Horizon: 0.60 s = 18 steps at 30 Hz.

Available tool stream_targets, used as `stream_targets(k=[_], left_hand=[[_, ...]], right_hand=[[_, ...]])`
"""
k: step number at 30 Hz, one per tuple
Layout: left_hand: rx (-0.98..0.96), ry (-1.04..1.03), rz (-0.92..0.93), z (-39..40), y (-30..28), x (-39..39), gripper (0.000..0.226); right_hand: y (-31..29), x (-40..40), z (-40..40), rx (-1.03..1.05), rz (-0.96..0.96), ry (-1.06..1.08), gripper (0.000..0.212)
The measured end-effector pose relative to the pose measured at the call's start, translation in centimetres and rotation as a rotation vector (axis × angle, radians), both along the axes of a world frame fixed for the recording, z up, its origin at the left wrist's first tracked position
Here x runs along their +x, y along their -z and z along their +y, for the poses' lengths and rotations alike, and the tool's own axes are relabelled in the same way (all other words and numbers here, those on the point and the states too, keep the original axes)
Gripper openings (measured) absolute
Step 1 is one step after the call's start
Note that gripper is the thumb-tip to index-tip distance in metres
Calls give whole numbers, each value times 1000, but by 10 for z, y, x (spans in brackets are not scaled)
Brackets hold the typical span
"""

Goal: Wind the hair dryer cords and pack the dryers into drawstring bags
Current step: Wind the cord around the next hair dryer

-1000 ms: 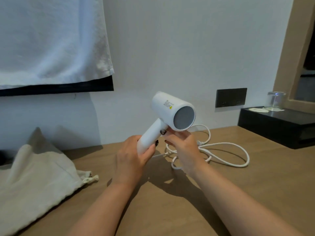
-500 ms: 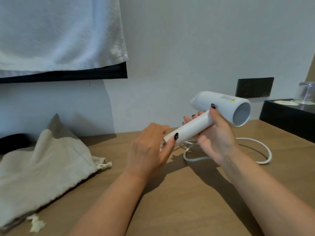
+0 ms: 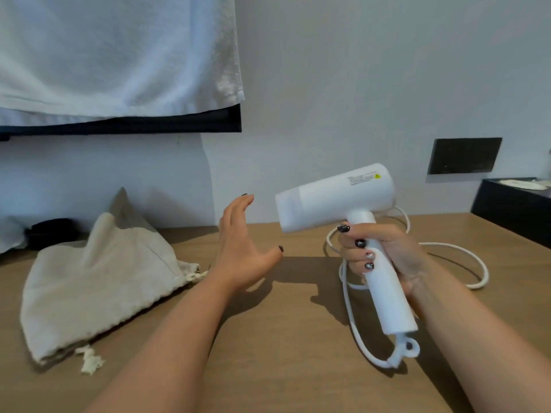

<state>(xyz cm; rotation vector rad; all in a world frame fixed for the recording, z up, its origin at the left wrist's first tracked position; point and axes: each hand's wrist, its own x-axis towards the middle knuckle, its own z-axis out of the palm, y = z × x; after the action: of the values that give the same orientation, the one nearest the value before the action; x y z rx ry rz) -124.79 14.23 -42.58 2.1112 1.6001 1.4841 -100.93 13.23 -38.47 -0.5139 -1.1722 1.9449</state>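
Smooth plastic, coarse cloth, matt wood

Hair dryer [image 3: 337, 198] smooth white plastic; drawstring bag [image 3: 98, 281] rough beige cloth; counter [image 3: 283, 338] matt woodgrain.

The only printing in view is a small label [image 3: 361, 178] on the upper side of the white hair dryer [image 3: 335, 198] barrel, near its rear end. It carries several lines of fine dark print, too small and blurred to read, and at its right end a small yellow warning sign [image 3: 377, 176] whose symbol cannot be made out. No brand name, number or other lettering can be read anywhere else in the head view.
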Motion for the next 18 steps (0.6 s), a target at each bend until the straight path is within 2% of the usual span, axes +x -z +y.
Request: stream_targets(k=[2,5,8,11,15,18], left_hand=[[-97,69,-61,1,0,-5,104],[-162,221,-200,-5,-11,-4,104],[-190,281,-158,-16,-25,3,89],[-292,315,-91,-23,-31,6,65],[-501,360,26,-24,-29,5,55],[-590,400,-2,-26,-30,5,52]], right_hand=[[1,-1,0,-30,-40,-73,47],[3,-1,3,-67,-78,-150,50],[4,0,3,-93,-136,-226,49],[3,0,-1,-38,-283,-271,39],[3,-8,-6,56,-514,-250,14],[4,-11,-7,22,-520,-299,10]])
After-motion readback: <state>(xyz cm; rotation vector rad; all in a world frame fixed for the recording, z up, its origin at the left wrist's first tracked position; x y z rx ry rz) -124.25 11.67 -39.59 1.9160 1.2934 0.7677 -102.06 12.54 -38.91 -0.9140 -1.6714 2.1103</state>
